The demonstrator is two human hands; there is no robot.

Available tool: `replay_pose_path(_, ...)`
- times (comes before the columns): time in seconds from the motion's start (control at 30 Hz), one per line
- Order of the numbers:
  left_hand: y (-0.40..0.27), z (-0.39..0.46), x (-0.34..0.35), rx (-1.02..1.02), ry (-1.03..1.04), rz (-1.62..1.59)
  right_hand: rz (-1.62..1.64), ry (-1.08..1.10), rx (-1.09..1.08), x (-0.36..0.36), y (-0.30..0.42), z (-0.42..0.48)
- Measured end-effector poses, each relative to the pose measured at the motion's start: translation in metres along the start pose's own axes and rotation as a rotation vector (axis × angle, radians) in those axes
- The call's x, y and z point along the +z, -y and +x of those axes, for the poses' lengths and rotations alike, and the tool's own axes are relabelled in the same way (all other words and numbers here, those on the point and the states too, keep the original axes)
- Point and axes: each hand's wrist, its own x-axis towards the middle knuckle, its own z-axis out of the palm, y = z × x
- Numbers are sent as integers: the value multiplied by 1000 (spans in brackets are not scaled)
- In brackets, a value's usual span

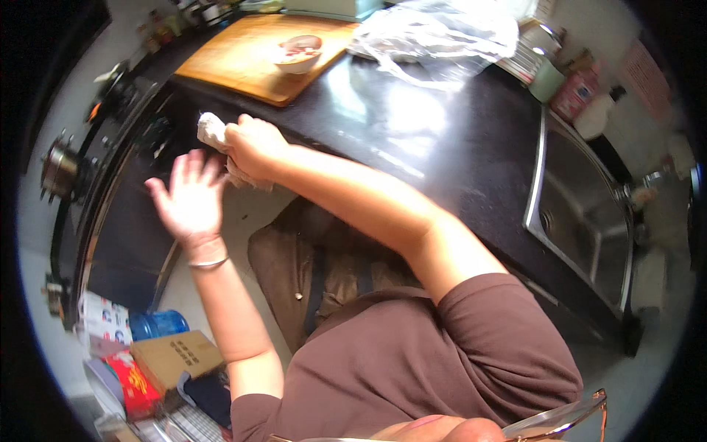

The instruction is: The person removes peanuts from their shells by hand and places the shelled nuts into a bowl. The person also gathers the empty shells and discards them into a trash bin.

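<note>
My right hand (255, 145) is closed round a crumpled white cloth (211, 131), reaching across to the left beside the dark counter's front edge. Part of the cloth hangs below the fist. My left hand (193, 199) is just below and left of it, palm up with spread, slightly blurred fingers; it holds nothing, and a silver bangle (209, 263) circles the wrist. Whether its fingertips touch the hanging cloth, I cannot tell. Beyond the hands, a wooden cutting board (232, 55) lies on the counter, bearing a small white bowl (298, 66) with reddish and pale pieces in it.
Clear plastic film (436, 38) lies on the black countertop (442, 132). At the right are a steel sink (585, 237), a pink bottle (574, 94) and a green cup (547, 80). A pot (59, 168) stands far left. A cardboard box (177, 356) and a blue water jug (160, 324) are lower left.
</note>
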Motion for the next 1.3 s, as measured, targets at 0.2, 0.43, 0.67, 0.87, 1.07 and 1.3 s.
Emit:
replay_pose_path(0.2, -8, -7, -34, 209, -212, 297, -143, 290, -42, -176, -4, -68)
replay_pose_path(0.43, -1, -6, -70, 182, -223, 296, -667, 13, 702, -335, -180, -217)
replay_pose_path(0.67, 11, -15, -41, 281, -176, 454, -576, -17, 82, -170, -138, -170)
replay_pose_path(0.87, 10, -36, -53, 306, -151, 655, -11, 182, -436, -107, -75, -101)
replay_pose_path(1.07, -31, -111, -123, 470, -377, 1185, -335, 188, -134, -209, -109, -123)
replay_pose_path(1.3, 87, -197, -198, -370, 909, 1430, -615, 135, -83, -233, -95, -165)
